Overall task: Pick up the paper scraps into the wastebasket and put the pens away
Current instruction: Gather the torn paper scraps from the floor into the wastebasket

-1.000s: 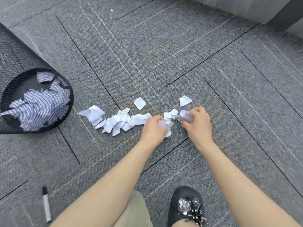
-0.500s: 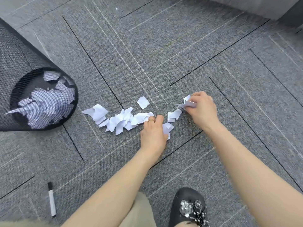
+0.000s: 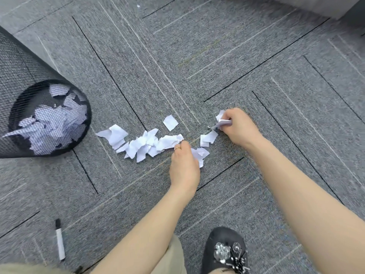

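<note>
One second ago both hands were close together over the right end of the scraps; now they are apart. The right hand [image 3: 238, 126] has moved up and to the right, away from the left one, and it holds folded scraps while its fingers close on the single scrap [image 3: 219, 116] that lay alone above the pile. The left hand [image 3: 184, 162] has moved a little to the left, to the right end of the paper pile [image 3: 144, 144], with a few scraps [image 3: 200, 154] held under its palm.
</note>
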`<action>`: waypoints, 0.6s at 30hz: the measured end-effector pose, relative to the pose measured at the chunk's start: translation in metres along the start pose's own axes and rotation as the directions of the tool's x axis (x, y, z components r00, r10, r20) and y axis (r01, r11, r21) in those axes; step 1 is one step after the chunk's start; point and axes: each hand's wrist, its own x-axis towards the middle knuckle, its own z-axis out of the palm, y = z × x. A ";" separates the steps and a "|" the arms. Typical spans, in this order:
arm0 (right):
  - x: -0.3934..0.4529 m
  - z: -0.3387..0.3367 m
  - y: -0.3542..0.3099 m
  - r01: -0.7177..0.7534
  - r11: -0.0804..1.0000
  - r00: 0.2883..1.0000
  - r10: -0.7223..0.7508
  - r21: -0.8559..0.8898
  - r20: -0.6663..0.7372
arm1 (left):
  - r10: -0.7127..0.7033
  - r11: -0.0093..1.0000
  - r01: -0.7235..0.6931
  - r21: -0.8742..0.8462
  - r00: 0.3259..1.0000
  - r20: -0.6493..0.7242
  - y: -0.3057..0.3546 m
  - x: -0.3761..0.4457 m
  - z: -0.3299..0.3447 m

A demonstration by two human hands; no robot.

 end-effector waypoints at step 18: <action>-0.056 0.046 -0.027 -0.113 0.993 0.993 0.112 0.029 0.029 | 0.091 0.992 -0.088 -0.087 0.995 0.040 -0.023 -0.006 -0.006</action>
